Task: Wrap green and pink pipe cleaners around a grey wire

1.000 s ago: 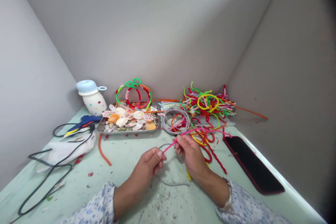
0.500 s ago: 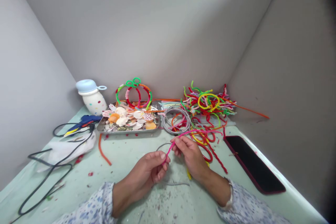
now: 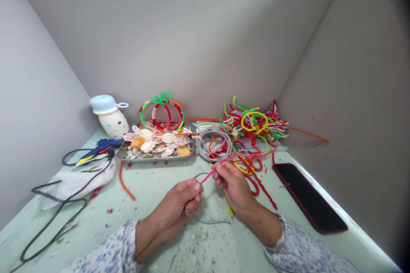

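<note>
My left hand pinches one end of a bright pink pipe cleaner between thumb and fingertips. A short way along it, my right hand grips the same pipe cleaner. The stretch between my hands looks twisted and slopes up to the right; its free part runs on past my right hand towards the pile. A grey wire shows on the table below my hands, partly hidden by the left one. Just beyond my right hand stands a coil of grey wire.
A metal tray of shells carries colourful pipe-cleaner rings. Right of it lies a heap of pipe cleaners. A phone lies at the right edge. On the left are a bottle, a blue glue gun and a black cable.
My hands have drawn slightly apart, so a straighter stretch of pink pipe cleaner shows between them. Its free part has swung lower at the right. Both hands keep their grip.
</note>
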The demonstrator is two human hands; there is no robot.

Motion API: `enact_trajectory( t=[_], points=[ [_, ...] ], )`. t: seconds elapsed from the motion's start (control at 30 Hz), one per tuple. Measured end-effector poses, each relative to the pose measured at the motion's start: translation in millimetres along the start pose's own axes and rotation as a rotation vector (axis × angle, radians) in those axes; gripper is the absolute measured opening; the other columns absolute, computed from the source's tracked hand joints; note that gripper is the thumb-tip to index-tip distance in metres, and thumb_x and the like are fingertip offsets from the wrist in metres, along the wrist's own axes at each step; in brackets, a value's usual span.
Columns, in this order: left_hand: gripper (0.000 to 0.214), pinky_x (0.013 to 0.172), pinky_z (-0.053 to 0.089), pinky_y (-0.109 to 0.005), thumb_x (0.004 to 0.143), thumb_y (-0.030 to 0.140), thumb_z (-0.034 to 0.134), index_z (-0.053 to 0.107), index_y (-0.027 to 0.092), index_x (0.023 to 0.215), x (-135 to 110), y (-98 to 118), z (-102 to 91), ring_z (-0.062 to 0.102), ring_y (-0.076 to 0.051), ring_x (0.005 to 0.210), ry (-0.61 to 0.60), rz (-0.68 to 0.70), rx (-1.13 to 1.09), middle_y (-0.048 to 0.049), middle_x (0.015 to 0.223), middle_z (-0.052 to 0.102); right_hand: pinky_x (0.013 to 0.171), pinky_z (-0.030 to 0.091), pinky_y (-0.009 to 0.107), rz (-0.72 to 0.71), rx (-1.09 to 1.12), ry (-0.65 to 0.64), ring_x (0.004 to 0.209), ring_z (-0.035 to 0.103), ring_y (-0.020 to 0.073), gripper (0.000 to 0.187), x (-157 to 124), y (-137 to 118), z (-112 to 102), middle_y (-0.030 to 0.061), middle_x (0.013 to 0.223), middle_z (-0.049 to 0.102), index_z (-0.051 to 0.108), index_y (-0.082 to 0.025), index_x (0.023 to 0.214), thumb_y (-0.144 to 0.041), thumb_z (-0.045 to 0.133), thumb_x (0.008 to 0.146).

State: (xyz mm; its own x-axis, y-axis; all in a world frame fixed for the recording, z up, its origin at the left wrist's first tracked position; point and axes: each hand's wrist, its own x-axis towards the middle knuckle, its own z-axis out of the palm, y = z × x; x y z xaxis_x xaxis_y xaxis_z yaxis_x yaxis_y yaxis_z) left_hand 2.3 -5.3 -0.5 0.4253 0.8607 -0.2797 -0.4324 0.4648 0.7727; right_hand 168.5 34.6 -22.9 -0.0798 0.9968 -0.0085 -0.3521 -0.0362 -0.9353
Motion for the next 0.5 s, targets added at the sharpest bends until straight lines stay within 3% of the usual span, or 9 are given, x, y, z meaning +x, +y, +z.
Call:
enact_trajectory(
  t=[0.2, 0.5],
  points=[
    [0.021, 0.044, 0.015, -0.020, 0.082, 0.028, 0.065, 0.054, 0.012, 0.075, -4, -4, -1.5, 0.026, -0.001, 0.042, -0.024, -0.008, -0.010, 0.0059, 0.058, 0.045, 0.048, 0.035, 0.021, 0.075, 0.107, -0.032, 0.053, 0.048, 0.0086, 0.025, 4, -7, -2, -0.0007, 0.065, 0.060, 0.065, -0.018, 0.076, -0.042, 0.073, 0.073],
    [0.018, 0.043, 0.012, -0.020, 0.079, 0.025, 0.067, 0.055, 0.012, 0.076, -6, 2, 0.5, 0.024, -0.001, 0.042, -0.018, -0.037, 0.025, 0.0055, 0.057, 0.046, 0.047, 0.032, 0.023, 0.050, 0.128, 0.070, 0.051, 0.044, 0.0098, 0.027, 12, -9, -9, -0.0030, 0.060, 0.053, 0.057, -0.020, 0.068, -0.042, 0.073, 0.072]
  ],
)
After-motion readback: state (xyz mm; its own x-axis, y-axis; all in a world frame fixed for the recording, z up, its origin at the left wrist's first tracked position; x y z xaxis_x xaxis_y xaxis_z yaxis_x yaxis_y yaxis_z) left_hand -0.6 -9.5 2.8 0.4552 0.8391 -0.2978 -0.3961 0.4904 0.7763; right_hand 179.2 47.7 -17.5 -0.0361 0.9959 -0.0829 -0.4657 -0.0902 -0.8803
